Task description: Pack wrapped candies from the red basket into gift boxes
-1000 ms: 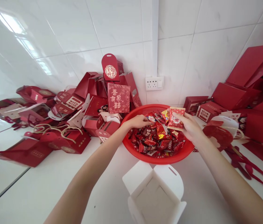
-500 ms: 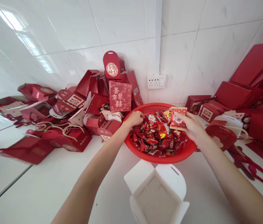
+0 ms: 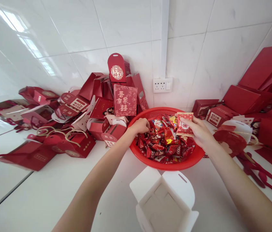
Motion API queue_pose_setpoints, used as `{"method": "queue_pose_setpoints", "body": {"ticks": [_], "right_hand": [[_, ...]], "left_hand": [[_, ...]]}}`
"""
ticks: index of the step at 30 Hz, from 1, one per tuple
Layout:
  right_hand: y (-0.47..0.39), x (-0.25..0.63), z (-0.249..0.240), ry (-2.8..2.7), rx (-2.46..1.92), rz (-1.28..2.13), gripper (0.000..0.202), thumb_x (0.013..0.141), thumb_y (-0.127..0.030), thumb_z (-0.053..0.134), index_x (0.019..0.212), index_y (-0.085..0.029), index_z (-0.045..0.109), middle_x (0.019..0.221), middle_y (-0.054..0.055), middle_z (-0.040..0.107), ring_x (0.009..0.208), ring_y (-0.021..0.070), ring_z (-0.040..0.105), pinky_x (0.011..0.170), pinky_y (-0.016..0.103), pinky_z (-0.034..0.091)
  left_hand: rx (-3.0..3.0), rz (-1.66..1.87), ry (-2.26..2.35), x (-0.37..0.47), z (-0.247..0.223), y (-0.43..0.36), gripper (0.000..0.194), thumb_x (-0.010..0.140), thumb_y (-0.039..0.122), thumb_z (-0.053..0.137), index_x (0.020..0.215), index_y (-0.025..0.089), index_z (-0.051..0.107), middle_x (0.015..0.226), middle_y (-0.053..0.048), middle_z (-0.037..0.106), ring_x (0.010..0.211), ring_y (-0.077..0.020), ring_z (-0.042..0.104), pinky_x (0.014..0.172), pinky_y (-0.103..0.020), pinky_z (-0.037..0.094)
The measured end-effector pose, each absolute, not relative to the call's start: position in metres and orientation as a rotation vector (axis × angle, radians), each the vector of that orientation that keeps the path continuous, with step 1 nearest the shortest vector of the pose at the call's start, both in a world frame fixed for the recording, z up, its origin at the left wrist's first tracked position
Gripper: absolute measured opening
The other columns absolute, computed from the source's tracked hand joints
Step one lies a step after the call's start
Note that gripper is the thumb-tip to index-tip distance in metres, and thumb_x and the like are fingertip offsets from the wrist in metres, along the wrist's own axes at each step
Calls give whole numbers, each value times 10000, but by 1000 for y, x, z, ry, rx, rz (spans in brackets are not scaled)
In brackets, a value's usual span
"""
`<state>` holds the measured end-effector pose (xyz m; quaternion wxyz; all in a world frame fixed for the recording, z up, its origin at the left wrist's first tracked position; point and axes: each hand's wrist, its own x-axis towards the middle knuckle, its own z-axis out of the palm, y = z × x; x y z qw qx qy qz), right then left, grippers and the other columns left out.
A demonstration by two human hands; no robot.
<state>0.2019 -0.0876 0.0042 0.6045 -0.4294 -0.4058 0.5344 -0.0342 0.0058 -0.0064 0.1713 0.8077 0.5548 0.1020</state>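
A round red plastic basket point(image 3: 167, 166) holds many wrapped candies point(image 3: 158, 146) in red and gold. My right hand point(image 3: 200, 130) pinches a red packet point(image 3: 184, 125) with gold edges above the basket's right side. At the basket's left rim, my left hand point(image 3: 141, 125) reaches in among the candies with its fingers curled down; the fingertips are hidden, and what they hold, if anything, I cannot make out. Just in front of the basket stands an open white box point(image 3: 164, 206), its flaps spread and nothing inside it.
Red gift boxes point(image 3: 74, 106) are heaped to the left, some with rope handles, and a patterned one point(image 3: 125, 100) stands behind. More red boxes point(image 3: 242, 100) and red ribbons point(image 3: 262, 174) lie at right. A socket point(image 3: 163, 85) sits on the tiled wall.
Both hands stay almost in place, the left still in the candies and the right still with the packet. The view has shifted very slightly.
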Motion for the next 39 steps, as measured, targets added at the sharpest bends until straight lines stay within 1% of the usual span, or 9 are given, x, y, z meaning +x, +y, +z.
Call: {"method": "queue_pose_setpoints", "body": {"ticks": [5,11,18,24,29,31,33,36,39], "right_hand": [[-87,202,5,-916,-1030,1236,376,493,-360,953,790,-239,758,802,22,804,911,314,770,795,402,631],[-87,202,4,-934,-997,1244,382,487,-358,952,779,-224,746,851,36,807,1005,320,753,854,398,615],[-87,202,4,-962,-1000,1238,326,524,-348,929,755,-231,730,765,36,793,980,332,757,829,415,617],[-87,202,3,-969,-984,1235,327,519,-336,934,757,-240,729,850,34,808,975,322,758,846,414,612],[-86,202,3,-960,-997,1232,346,517,-344,937,773,-231,735,840,38,806,969,324,758,837,413,613],[-87,201,4,-949,-1012,1238,356,503,-345,943,769,-229,736,816,37,802,959,325,760,827,410,616],[-87,201,4,-946,-1014,1238,364,489,-347,948,761,-231,736,816,33,802,954,324,760,821,407,618],[-88,201,5,-950,-1011,1235,376,482,-353,954,769,-234,742,851,34,807,955,321,759,816,406,620],[-87,202,3,-939,-1016,1236,398,465,-353,963,774,-229,745,871,36,809,944,315,760,809,405,625]], "left_hand": [[2183,549,1534,-33,-5,5,126,749,187,643,769,167,765,796,-26,767,754,-168,684,760,-237,516],[2054,795,1468,-31,-6,11,292,848,221,503,1000,113,728,973,-72,768,798,-152,680,774,-242,535],[2046,733,1398,-35,-12,10,271,697,88,515,844,149,734,831,-24,758,752,-150,679,739,-236,541],[2117,661,1380,-36,-12,7,269,622,48,611,829,163,740,821,-8,754,755,-154,674,744,-231,540],[2222,650,1290,-31,-4,-3,117,712,224,717,806,169,758,846,-3,751,762,-155,652,754,-235,505],[2301,499,1147,-28,-3,-8,190,760,350,731,796,168,774,786,-1,746,725,-150,644,724,-226,481],[2399,290,1030,-26,-4,-12,267,721,426,788,827,181,794,751,2,744,697,-152,639,688,-223,453],[2517,167,1033,-24,-7,-13,226,681,315,813,885,216,802,801,7,763,707,-155,646,680,-218,437],[2547,189,1075,-24,-8,-10,185,752,166,665,874,212,796,793,6,765,691,-153,645,696,-220,444]]}}
